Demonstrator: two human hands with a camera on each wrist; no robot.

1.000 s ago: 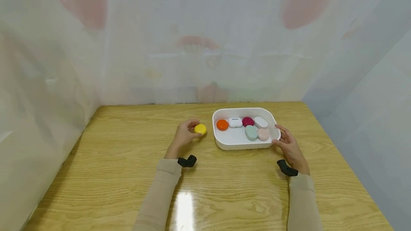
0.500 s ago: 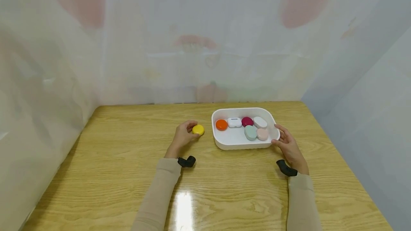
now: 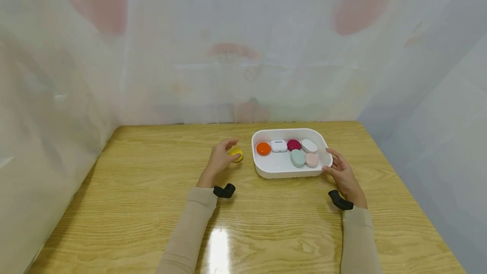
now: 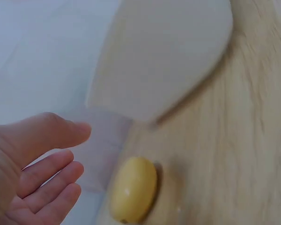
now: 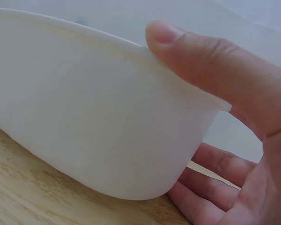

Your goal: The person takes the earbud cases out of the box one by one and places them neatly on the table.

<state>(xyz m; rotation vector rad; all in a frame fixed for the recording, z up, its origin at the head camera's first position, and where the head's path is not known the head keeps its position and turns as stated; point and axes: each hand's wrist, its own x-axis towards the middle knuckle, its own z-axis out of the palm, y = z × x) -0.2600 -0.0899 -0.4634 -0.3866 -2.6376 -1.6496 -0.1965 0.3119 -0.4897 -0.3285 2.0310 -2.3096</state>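
A glossy yellow rounded earbud case (image 4: 134, 189) lies on the wooden table, left of a white box. My left hand (image 3: 220, 156) hovers right by it, thumb and fingers spread apart. The left wrist view shows a gap between that hand and the case. With my right hand (image 3: 343, 176) I grip the right end of the white box (image 3: 289, 173); the thumb lies over its rim and the fingers go round the end wall (image 5: 107, 117). Inside the box sit an orange case (image 3: 263, 149), a white earbud case (image 3: 279, 146) and several other small rounded cases.
The wooden table (image 3: 144, 189) carries the box toward its back edge. Pale printed sheeting (image 3: 182, 83) rises behind the table and along both sides. Each wrist wears a black mount, the left one (image 3: 225, 190) above the tabletop.
My left hand has let go of the yellow case, its fingers spreading as it draws back. The case stays on the table left of the box. My right hand keeps its grip.
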